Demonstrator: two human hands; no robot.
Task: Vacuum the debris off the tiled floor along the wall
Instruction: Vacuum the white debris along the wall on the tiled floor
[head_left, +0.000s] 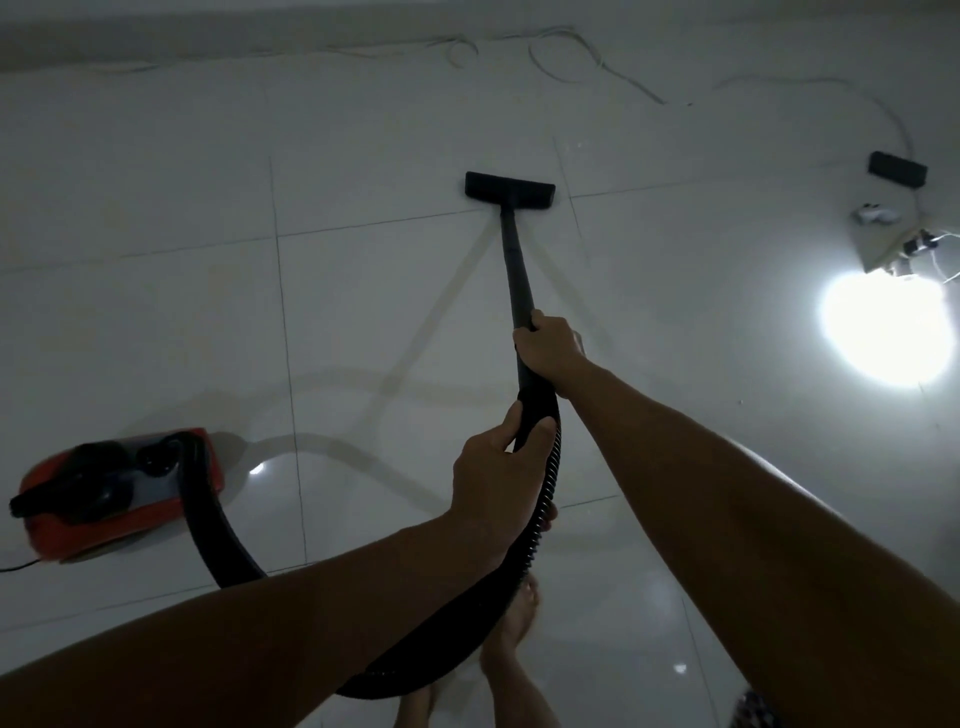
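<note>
A black vacuum wand (517, 260) reaches forward over the white tiled floor (363, 312). Its flat black floor head (510, 188) rests on the tiles a good way short of the wall (208, 26) at the top. My right hand (548, 349) grips the wand partway up. My left hand (493, 475) grips the handle end, where the ribbed black hose (545, 493) begins. The hose loops down under my arms and back to the red canister vacuum (119, 493) at the left. Small pale specks of debris (576, 148) lie just beyond the head.
Thin white cables (561, 62) lie along the wall base. At the right stand a black box (897, 168), plugs and a power strip (914, 244), and a bright light glare (883, 327). My bare feet (511, 634) stand below the hose. A black cord (15, 568) leaves the canister.
</note>
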